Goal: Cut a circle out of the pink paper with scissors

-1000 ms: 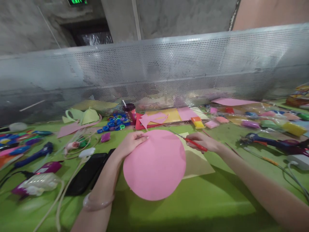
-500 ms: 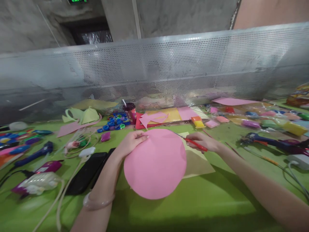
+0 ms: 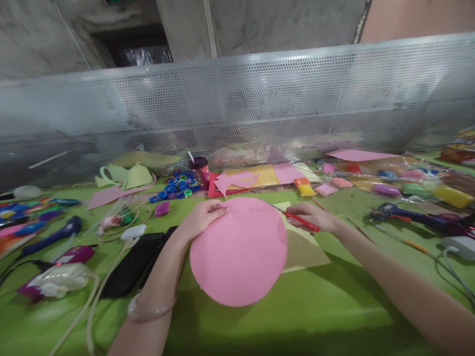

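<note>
A round sheet of pink paper (image 3: 239,254) is pinched at its upper left edge between the thumb and fingers of my left hand (image 3: 204,216). It is held above the green table. My right hand (image 3: 309,216) is closed around red-handled scissors (image 3: 302,221), whose blades point left toward the paper's upper right edge. I cannot tell whether the blades touch the paper. A pale yellow sheet (image 3: 306,252) lies on the table, partly hidden behind the pink circle.
Black phones (image 3: 133,267) lie beside my left forearm, near cables and a blue glue gun (image 3: 55,237). A lidded cup (image 3: 200,172) stands behind blue rings (image 3: 178,185). Clay packets (image 3: 411,189) and another glue gun (image 3: 411,217) lie right. A perforated metal panel (image 3: 237,109) borders the back.
My hands, the pink circle and the scissors have barely moved. At the far right edge, a dark blurred shape, perhaps a hand, now shows by the yellow clay packet.
</note>
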Motion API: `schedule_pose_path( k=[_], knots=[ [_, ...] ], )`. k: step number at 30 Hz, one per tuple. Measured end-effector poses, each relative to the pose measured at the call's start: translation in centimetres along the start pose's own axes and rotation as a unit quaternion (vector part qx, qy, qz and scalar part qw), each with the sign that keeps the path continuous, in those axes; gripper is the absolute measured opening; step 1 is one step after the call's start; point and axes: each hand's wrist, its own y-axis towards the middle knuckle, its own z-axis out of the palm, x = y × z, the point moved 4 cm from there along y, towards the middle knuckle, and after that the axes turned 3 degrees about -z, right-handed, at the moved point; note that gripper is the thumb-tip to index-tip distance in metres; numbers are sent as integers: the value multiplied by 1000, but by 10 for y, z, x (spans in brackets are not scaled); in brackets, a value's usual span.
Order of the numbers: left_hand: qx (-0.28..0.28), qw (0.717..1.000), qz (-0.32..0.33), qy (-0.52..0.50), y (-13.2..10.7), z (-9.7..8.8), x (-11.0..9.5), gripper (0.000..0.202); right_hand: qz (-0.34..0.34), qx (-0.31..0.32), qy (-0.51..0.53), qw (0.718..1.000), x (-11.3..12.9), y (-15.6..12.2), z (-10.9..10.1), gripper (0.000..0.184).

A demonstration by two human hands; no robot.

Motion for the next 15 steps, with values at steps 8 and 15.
schedule_pose_path(
  k=[8,15],
  knots=[
    [0,1000,-3,10,0,0,0,32,0,9,2,1000,4,-1,0,32],
    [-1,1000,-7,21,-1,-1,-3,33,3,15,-25,1000,8,-3,-2,37]
  ],
)
